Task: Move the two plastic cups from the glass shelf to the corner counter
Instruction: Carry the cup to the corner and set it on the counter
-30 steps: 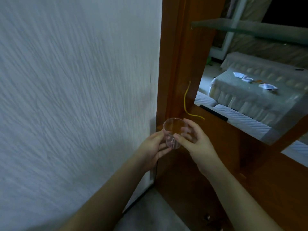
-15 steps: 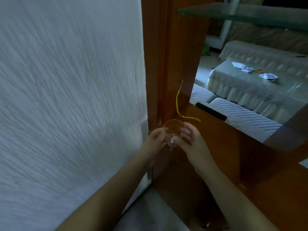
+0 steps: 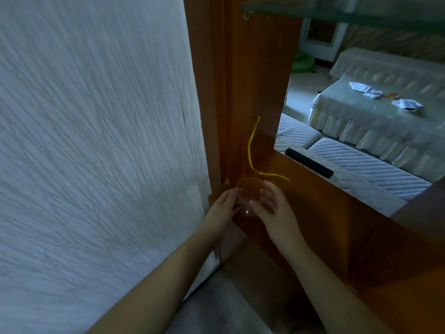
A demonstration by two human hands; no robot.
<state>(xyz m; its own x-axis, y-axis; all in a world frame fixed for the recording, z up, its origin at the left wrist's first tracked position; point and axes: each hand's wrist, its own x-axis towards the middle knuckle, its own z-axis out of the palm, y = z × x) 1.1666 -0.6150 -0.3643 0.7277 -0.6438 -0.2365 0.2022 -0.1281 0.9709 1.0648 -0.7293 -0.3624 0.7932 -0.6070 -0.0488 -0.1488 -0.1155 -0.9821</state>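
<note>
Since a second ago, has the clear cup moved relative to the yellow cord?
Yes. The clear cup, held by both hands, has come closer to the yellow cord and the wooden counter corner.

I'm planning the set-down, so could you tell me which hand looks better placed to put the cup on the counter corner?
Probably the right hand: it lies over the counter, fingers round the cup. The left hand is squeezed beside the wall.

Dim bluish light, brighter at upper right, soft blur, wide-angle edge bending
</note>
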